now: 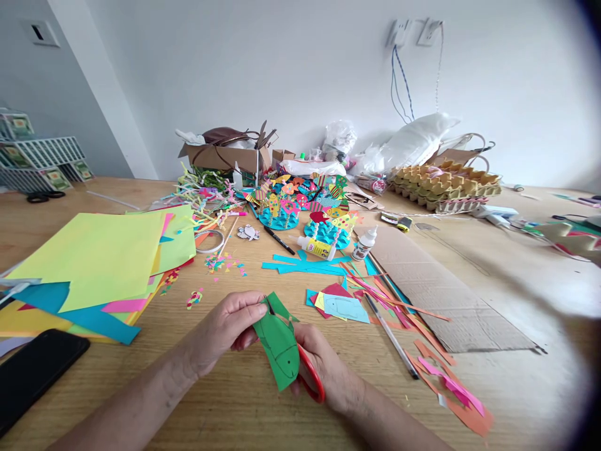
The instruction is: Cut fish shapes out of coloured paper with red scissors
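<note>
Left hand (241, 316): pinching green paper piece with drawn fish (280, 351) at its 10 o'clock edge. Right hand (326, 366): closed on red-handled scissors (317, 381), 4 o'clock. Turn paper, not blades; follow outline.

A black phone (43, 374) is cropped at left; green paper (278, 346) partly covers the scissors (318, 381) (mainly blades).

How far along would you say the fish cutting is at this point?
Already done, it seems: the colourful fish mounted on blue bases. In progress: green paper, partly cut, in the left hand, scissors in the right hand. Left: the rest of its drawn fish outline and, probably, the uncut drawing on the blue slip.
</note>
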`<act>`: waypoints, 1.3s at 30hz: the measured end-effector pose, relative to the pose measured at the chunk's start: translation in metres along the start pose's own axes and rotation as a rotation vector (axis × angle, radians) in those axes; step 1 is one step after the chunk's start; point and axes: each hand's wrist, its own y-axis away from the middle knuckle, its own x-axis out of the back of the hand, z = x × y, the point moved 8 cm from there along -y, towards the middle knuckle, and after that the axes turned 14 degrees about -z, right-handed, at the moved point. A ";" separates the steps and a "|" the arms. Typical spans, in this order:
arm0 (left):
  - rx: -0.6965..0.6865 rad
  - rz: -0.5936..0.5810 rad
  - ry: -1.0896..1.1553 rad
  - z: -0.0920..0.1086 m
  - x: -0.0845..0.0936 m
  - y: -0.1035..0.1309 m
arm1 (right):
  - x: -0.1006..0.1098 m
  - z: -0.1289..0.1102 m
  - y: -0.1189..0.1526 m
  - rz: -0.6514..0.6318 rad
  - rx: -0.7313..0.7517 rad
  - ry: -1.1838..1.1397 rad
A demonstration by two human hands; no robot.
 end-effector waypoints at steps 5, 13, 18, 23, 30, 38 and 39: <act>0.003 -0.021 0.025 -0.003 0.000 -0.001 | 0.000 0.000 0.001 0.013 -0.013 0.022; 0.026 -0.047 0.052 -0.003 0.001 0.000 | -0.003 0.008 0.001 0.001 -0.062 -0.008; 0.060 -0.062 0.030 -0.002 0.002 0.002 | -0.002 0.003 0.001 0.009 -0.083 -0.001; 0.089 -0.085 0.037 -0.002 0.004 0.003 | -0.003 0.000 0.003 -0.006 -0.076 0.011; 0.134 -0.143 0.035 -0.004 0.006 0.005 | -0.003 0.002 0.003 -0.008 -0.114 0.061; 0.146 -0.252 0.030 0.001 0.004 0.008 | -0.004 0.000 0.005 -0.029 -0.112 0.160; 0.154 -0.256 0.027 0.001 0.004 0.009 | -0.004 0.000 0.005 -0.037 -0.109 0.165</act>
